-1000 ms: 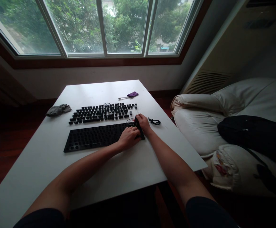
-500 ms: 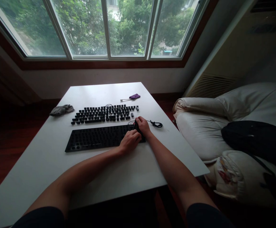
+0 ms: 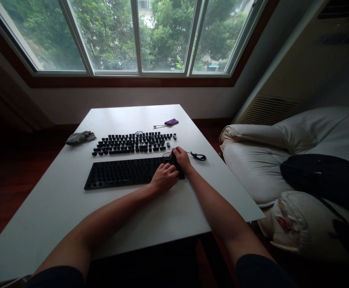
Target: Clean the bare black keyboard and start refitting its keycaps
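Observation:
A black keyboard base (image 3: 123, 173) with its keycaps off lies on the white table. My left hand (image 3: 164, 176) rests over its right end, fingers curled down; the fingertips and whatever is under them are hard to see. Close beside it, my right hand (image 3: 181, 157) is closed in a pinch above the keyboard's upper right corner. Thin pale wires (image 3: 175, 143) stick up past its fingertips, like a wire tool; the rest is hidden by the fingers. Loose black keycaps (image 3: 135, 142) stand in rows behind the keyboard.
A coiled black cable (image 3: 198, 157) lies right of my hands. Farther back is a purple pouch (image 3: 171, 121) with a thin stick-like item beside it. A crumpled grey cloth (image 3: 80, 138) sits at the table's left edge. A pale sofa (image 3: 249, 160) with a dark bag (image 3: 324, 178) stands at right.
The view has shifted slightly. Both hands stay at the keyboard's right end, with hardly any movement of the fingers visible.

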The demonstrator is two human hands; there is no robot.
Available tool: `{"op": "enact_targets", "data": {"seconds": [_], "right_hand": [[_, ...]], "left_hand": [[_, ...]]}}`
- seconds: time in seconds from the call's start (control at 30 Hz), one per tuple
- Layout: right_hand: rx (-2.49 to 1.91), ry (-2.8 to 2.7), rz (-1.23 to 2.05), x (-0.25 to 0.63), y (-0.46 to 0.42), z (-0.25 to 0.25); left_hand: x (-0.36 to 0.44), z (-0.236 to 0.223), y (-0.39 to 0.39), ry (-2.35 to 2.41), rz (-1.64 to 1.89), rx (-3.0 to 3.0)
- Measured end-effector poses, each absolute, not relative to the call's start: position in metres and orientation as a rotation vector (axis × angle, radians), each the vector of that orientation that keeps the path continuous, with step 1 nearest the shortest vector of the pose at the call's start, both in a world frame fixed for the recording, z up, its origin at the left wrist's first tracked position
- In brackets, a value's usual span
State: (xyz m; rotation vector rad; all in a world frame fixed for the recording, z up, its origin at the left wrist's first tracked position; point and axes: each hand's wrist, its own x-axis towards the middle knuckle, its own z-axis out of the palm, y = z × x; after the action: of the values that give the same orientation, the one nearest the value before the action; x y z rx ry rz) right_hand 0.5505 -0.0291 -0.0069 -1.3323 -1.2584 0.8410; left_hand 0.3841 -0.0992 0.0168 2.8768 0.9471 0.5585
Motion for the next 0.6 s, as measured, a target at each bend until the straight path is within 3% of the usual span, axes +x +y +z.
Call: {"op": "enact_targets", "data": {"seconds": [0.6], "right_hand": [[-1.3,-1.255,0.854,0.549,-0.025,-0.013]], "left_hand": [[0.391,0.002,-0.1,1.097,0.693,2.534]]}}
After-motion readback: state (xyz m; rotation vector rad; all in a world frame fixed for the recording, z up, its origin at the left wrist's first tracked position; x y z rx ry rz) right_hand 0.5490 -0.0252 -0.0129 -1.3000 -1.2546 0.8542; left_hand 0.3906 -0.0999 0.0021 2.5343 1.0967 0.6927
